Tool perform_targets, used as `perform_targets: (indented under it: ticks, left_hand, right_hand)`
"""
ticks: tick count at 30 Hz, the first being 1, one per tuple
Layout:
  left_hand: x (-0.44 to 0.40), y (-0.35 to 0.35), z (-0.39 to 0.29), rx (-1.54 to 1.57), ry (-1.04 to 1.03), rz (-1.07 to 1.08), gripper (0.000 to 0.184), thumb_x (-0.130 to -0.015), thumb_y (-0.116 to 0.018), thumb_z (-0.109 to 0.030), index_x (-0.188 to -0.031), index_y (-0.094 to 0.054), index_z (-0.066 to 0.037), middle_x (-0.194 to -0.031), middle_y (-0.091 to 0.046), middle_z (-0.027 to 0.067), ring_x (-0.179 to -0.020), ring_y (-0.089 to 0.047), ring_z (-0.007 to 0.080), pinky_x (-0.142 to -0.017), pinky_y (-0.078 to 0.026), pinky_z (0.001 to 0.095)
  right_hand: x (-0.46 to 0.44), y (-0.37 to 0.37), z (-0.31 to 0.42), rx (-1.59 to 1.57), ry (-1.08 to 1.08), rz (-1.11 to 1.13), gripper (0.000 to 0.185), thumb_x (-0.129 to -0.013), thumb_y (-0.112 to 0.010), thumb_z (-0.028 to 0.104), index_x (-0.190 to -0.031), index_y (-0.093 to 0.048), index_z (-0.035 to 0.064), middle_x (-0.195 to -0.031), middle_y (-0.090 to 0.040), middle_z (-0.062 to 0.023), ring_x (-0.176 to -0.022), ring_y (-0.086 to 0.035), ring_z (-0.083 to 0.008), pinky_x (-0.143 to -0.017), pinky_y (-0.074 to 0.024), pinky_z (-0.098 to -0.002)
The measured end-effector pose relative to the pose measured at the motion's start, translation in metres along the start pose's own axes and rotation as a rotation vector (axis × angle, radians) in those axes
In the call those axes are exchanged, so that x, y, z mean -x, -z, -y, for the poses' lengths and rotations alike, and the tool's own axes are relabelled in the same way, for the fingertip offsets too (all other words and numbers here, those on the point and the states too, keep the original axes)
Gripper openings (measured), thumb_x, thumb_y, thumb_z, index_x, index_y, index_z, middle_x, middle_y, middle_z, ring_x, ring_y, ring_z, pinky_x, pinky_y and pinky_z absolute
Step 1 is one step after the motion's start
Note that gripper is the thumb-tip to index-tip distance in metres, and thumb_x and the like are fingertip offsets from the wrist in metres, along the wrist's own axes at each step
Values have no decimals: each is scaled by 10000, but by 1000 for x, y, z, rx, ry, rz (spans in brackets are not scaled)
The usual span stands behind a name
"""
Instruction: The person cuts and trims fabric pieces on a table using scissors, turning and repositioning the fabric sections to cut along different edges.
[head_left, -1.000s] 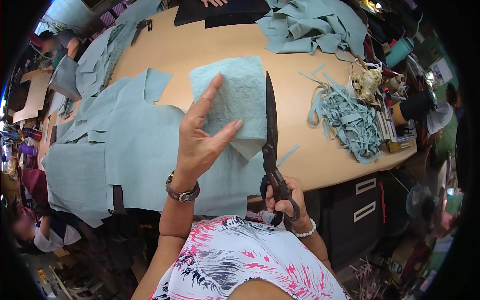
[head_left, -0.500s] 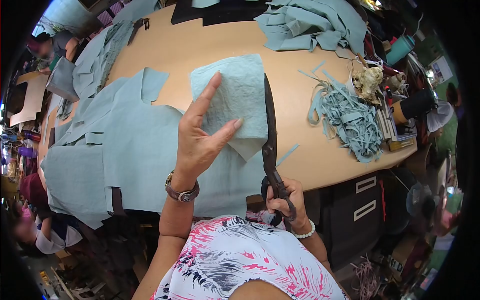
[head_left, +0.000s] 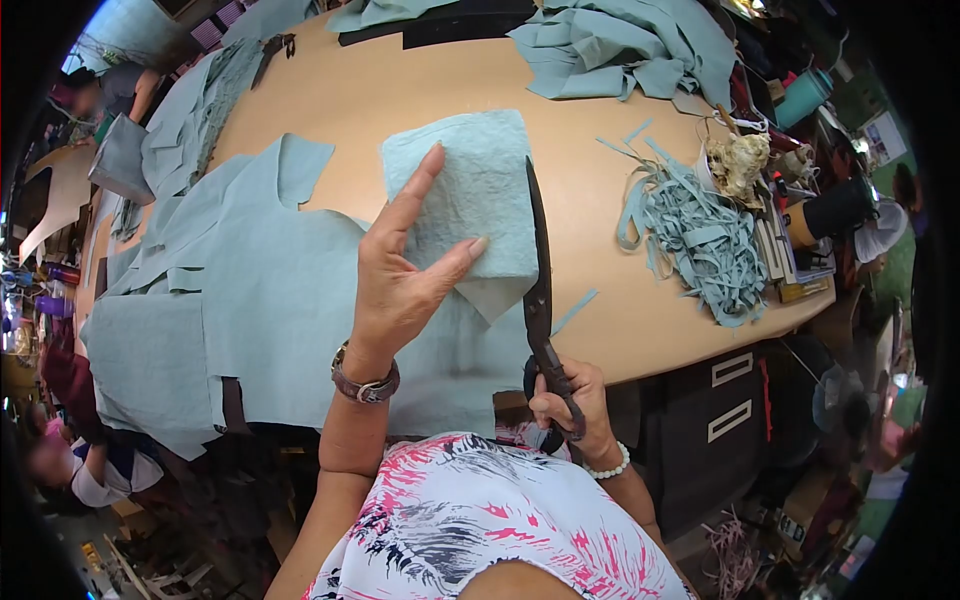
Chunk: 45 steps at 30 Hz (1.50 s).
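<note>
My left hand [head_left: 405, 270] holds up a pale blue-green fabric square [head_left: 470, 190] with a crinkled surface. Its index finger and thumb lie spread over the front face; the other fingers are mostly hidden. A flap of cloth [head_left: 495, 297] hangs below the square. Large dark scissors [head_left: 540, 300] are gripped by their handles in my right hand [head_left: 575, 400]. Their long blades run upright along the square's right edge. Whether the blades are fully together I cannot tell. Under my left wrist, large blue-green cloth pieces [head_left: 270, 280] lie spread on the table.
On the wooden table [head_left: 590, 270], a heap of narrow cloth strips [head_left: 700, 235] lies at right, beside a cup [head_left: 835, 212]. More bunched fabric [head_left: 630, 50] lies at the far side. A black drawer unit [head_left: 705, 430] stands below the right edge. Other people sit at left.
The scissor blades have shifted slightly left and down along the square's right edge. The fabric square and my left hand stay almost where they were.
</note>
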<state>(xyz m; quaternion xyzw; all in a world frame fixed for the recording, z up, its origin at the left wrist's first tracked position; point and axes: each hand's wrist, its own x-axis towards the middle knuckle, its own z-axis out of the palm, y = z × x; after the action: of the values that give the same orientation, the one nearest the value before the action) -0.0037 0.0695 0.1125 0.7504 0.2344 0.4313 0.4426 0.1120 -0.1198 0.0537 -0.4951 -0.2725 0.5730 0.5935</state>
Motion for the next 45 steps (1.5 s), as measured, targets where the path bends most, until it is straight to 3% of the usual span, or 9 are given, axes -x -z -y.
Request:
perform_targets:
  ticks: [14,45]
  left_hand:
    - [4,-2,-2,-12,51,67,683,-655,-676,1,-1273,-388,26,-1297,-430,132,-1221,-376,197,-1021,-257,316]
    - [-5,-13,34,55,166,93,655,-674,-659,6,-1273,-394,14,-1297,-427,142,-1216,-381,201,-1011,-276,318]
  right_hand:
    - [-15,-4,8,-41,38,2,299,-667,-749,210,-726,-520,28,-598,-504,20,-475,-470,-34,-439,-364,-161]
    - [-41,-1,-2,-47,-59,-81,206,-751,-679,106,-691,-495,34,-506,-469,19,-412,-440,-45,-384,-325,-179]
